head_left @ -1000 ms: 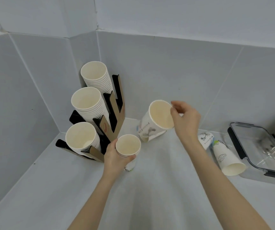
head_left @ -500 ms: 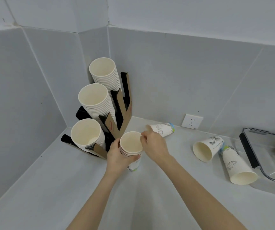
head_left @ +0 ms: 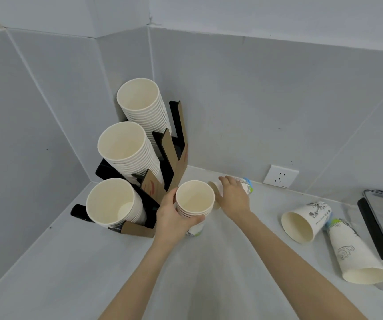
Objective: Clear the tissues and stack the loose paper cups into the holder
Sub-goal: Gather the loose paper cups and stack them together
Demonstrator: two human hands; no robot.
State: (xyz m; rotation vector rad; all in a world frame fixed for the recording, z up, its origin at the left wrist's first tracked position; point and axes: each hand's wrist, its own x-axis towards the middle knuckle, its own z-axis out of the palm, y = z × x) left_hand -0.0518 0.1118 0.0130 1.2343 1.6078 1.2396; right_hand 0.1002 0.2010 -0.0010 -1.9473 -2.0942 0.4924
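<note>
I hold a short nest of cups [head_left: 195,204] upright in my left hand [head_left: 174,218], fingers wrapped round its wall, mouth up so the next cup can drop straight in; I count about four rims in it. It sits near the counter's back left corner, just beside the holder [head_left: 162,181]. My right hand [head_left: 233,197] reaches past it to a cup lying on its side [head_left: 246,185] against the back wall below the socket [head_left: 280,179]; the fingers are spread over that cup, and I cannot tell whether they have closed on it. Two more loose cups [head_left: 306,224] lie on their sides towards the counter's right edge, touching, beside a clear tray [head_left: 375,227]. The holder carries three slanted stacks. I see no tissues.
</note>
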